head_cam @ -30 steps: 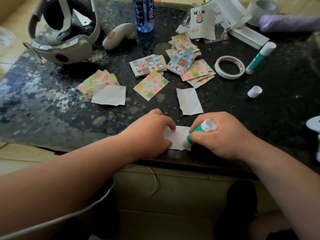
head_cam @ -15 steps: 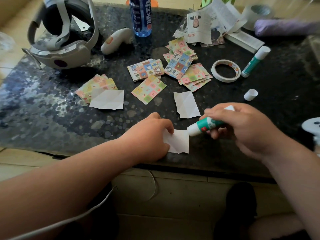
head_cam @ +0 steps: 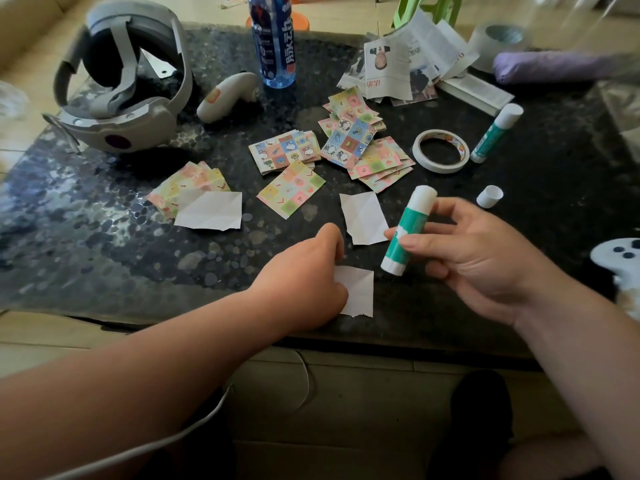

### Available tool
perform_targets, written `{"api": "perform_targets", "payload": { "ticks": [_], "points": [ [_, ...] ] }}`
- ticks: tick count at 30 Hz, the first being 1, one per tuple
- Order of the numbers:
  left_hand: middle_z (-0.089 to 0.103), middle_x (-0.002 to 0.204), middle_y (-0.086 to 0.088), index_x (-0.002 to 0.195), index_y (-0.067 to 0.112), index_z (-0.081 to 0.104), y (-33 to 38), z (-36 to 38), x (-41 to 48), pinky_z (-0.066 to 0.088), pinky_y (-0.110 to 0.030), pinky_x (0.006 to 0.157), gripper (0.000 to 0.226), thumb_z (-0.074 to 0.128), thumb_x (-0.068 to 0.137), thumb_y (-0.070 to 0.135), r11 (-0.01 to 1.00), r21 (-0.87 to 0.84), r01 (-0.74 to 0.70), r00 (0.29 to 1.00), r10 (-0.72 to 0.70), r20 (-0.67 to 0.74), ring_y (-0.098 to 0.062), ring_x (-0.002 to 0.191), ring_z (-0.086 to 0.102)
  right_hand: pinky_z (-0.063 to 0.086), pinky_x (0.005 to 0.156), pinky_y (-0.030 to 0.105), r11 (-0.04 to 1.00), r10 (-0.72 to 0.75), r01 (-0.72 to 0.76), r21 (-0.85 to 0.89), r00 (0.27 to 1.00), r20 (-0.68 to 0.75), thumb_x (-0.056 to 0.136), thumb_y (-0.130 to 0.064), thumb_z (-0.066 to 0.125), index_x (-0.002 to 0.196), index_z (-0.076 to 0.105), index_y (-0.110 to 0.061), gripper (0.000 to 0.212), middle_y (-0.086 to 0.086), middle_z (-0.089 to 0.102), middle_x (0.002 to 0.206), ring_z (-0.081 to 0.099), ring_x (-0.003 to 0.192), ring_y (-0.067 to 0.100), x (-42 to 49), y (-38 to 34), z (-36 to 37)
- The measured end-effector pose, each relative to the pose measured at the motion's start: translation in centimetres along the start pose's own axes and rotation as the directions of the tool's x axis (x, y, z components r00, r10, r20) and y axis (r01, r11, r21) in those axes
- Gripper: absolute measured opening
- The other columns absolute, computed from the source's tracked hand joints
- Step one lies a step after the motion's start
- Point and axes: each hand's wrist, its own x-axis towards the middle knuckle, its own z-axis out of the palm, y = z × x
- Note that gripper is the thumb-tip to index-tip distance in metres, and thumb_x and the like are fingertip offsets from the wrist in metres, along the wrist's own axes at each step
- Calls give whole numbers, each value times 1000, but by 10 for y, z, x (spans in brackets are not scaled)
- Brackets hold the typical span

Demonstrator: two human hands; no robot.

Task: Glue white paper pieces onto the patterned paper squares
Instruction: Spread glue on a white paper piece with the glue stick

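Right, nearest the table edge, the left hand (head_cam: 304,282) sits knuckles-up with its fingers curled down onto the left edge of a small torn white paper piece (head_cam: 358,292), gripping it against the dark pebbled tabletop (head_cam: 104,244). The paper's right half shows bare, and its longer side runs away from the person.

Just to the right, the right hand (head_cam: 474,258) is lifted off the surface, thumb and fingers wrapped around a green-and-white glue stick (head_cam: 408,230). The stick is tilted near upright and clear of the paper, its lower end hanging just beyond the paper's far right corner.

A little farther out lies a second creased white paper piece (head_cam: 363,218), between the two hands.

Now the relation that matters: the single pastel patterned paper square (head_cam: 292,188) lies flat and uncovered, straight beyond the left hand's knuckles. That hand is plainly the nearer one, so carrying the white piece over looks like a short push away from the body, probably with a flip.

Off to the left, a larger white sheet (head_cam: 209,211) rests on a fanned stack of pastel squares (head_cam: 187,181). To the right sits a loose white cap (head_cam: 489,196).
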Motion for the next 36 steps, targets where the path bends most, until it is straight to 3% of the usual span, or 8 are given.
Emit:
{"api": "perform_targets", "payload": {
  "ticks": [5,8,13,19,24,27,31,36],
  "points": [
    [58,95,7,104,28,48,2,-10,8,49,-29,64,28,65,83,21,983,-164,85,996,-85,5,-10,79,58,41,78,6,751,-376,147,-644,897,-233,78,-13,87,133,48,-39,73,-9,69,106,60,92,-5,14,12,-21],
    [65,97,0,100,25,57,-2,-18,14,41,-27,55,21,66,83,17,858,-453,244,968,-246,54,-13,71,57,39,74,9,702,-434,127,-701,856,-280,79,-12,85,142,46,-35,77,-6,62,113,58,92,4,21,15,-31],
    [65,107,-18,85,13,66,-8,-22,15,49,-38,63,24,63,76,-9,341,-855,390,885,-397,245,-35,92,64,32,92,19,697,-394,83,-712,874,-284,83,-11,83,153,37,-34,88,-10,50,110,42,105,1,24,14,-27],
    [66,124,-22,101,8,66,-12,-23,19,60,-40,67,32,63,78,-14,11,-892,452,831,-369,416,-39,105,69,38,97,27,699,-355,46,-714,889,-290,80,-13,86,156,32,-36,96,3,57,137,54,125,19,26,13,-19],
    [51,140,-23,136,8,45,-23,-30,25,61,-48,69,83,64,57,-11,-225,-897,380,804,-399,441,-49,105,67,49,105,46,648,-300,-45,-760,903,-309,60,-40,98,156,16,-44,127,-2,53,136,61,116,23,20,-4,-24],
    [56,137,-18,126,12,54,-30,-36,28,61,-47,73,101,64,27,-5,-220,-929,299,771,-518,371,-46,113,63,50,102,49,535,-568,60,-843,764,-305,57,-53,95,155,25,-34,122,2,51,137,58,116,24,13,-14,-23],
    [63,127,-18,111,10,62,-34,-38,22,62,-40,75,53,67,61,-7,-151,-949,277,751,-582,312,-38,109,66,47,95,45,195,-826,402,-895,559,71,74,-41,87,129,57,-10,70,10,58,119,55,105,31,12,-6,17],
    [56,126,-16,109,13,61,-30,-40,12,61,-36,68,39,62,80,-14,-135,-959,249,768,-576,280,-38,110,64,44,96,37,216,-459,229,-949,882,108,85,-48,74,120,59,-22,46,-2,55,122,47,119,21,34,13,61]
  ]
}}
